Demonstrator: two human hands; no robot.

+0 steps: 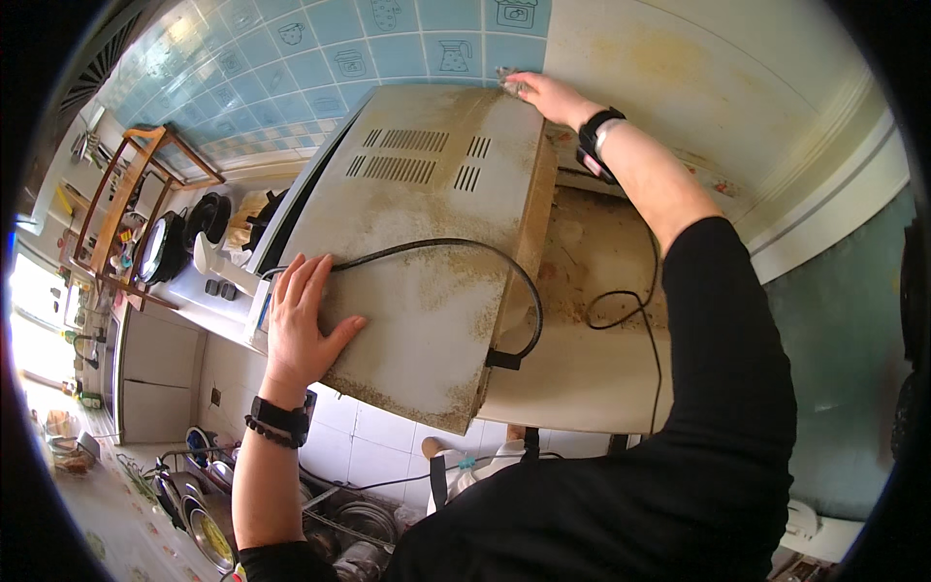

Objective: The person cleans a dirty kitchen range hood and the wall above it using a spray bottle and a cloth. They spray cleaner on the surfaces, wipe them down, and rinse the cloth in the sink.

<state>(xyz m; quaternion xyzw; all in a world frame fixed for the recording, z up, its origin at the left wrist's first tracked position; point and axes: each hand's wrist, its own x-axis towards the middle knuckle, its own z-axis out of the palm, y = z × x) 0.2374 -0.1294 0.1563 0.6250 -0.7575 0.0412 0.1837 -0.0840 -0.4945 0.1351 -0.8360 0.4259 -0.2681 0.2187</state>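
A grimy white metal appliance housing with vent slots (414, 211) lies before me, brown dirt along its edges and across its far part. My left hand (302, 320) rests on its near left side, fingers spread, beside a black power cable (436, 241) that loops over the top. At the far right corner of the housing my right hand (542, 94) holds a small crumpled grey scrubber or cloth (509, 80), close to the tiled wall. Between the housing and my right arm, the soiled surface (582, 254) shows brown residue and a thin black cord (618, 320).
Blue patterned tiles (393, 54) cover the wall behind. At left are a wooden rack (131, 189), black pans (207, 218) and a white handle (225, 269). A metal rack of pots (364, 520) stands low in front, and a greenish panel (844, 349) is at right.
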